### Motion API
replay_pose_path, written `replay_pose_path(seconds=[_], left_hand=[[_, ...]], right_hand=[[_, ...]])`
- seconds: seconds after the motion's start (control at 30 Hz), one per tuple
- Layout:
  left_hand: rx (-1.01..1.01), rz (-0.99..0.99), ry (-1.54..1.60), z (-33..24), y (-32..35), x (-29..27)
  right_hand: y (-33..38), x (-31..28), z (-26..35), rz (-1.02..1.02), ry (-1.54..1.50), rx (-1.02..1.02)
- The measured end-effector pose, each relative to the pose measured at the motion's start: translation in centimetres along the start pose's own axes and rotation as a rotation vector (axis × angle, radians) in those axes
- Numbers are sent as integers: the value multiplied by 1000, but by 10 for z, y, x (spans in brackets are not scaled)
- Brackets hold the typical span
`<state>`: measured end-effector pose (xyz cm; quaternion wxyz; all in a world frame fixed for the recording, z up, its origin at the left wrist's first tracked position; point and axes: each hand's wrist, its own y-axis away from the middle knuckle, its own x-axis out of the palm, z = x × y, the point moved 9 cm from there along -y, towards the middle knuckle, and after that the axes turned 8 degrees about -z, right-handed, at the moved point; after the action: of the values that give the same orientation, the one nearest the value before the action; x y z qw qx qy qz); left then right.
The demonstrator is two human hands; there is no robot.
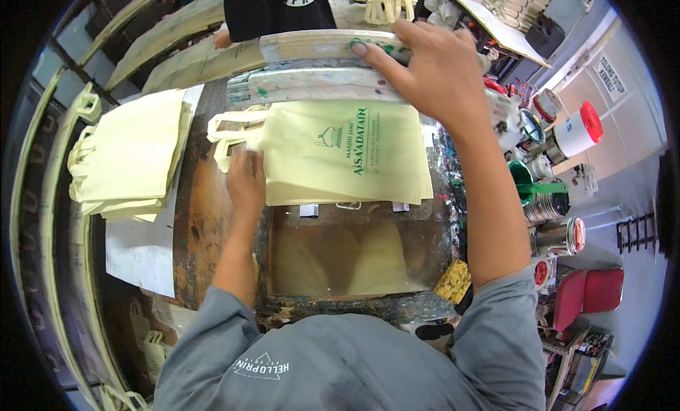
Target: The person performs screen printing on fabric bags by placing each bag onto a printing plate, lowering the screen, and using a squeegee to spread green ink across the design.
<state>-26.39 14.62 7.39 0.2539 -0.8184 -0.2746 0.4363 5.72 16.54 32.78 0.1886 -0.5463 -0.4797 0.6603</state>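
A pale yellow tote bag (297, 177) with green printing lies on the work table, its handles pointing left. My left hand (246, 184) is at the bag's left edge beside the handles, fingers closed on that edge. Behind the bag, a paint-smeared printing screen frame (304, 48) stands tilted up, seen nearly edge-on. My right hand (443, 67) grips its top right part, the thumb on the near face and the other fingers over the far side, partly hidden. Below the bag shows a glossy brown board (340, 262) with small white tabs near its far edge.
A stack of plain yellow bags (131, 152) sits on a white sheet (142, 237) at left. Racks of bags (46, 198) line the far left. Paint cans (559, 234) and a green tub (520, 181) crowd the right. A yellow sponge (453, 282) lies near the table's corner. Another person (276, 14) stands beyond.
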Motion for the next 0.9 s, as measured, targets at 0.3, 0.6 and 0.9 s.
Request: replay_pose_path(seconds=[0.3,0.6,0.9], left_hand=[[90,23,2,135,-216,-150],[238,227,25,-69,-7,1],[514,632,69,-187,149,104]], right_hand=[[-5,6,-4,32,22,-2],[-17,34,-19,448,60,143],[-20,26,-9,470,-38,234]])
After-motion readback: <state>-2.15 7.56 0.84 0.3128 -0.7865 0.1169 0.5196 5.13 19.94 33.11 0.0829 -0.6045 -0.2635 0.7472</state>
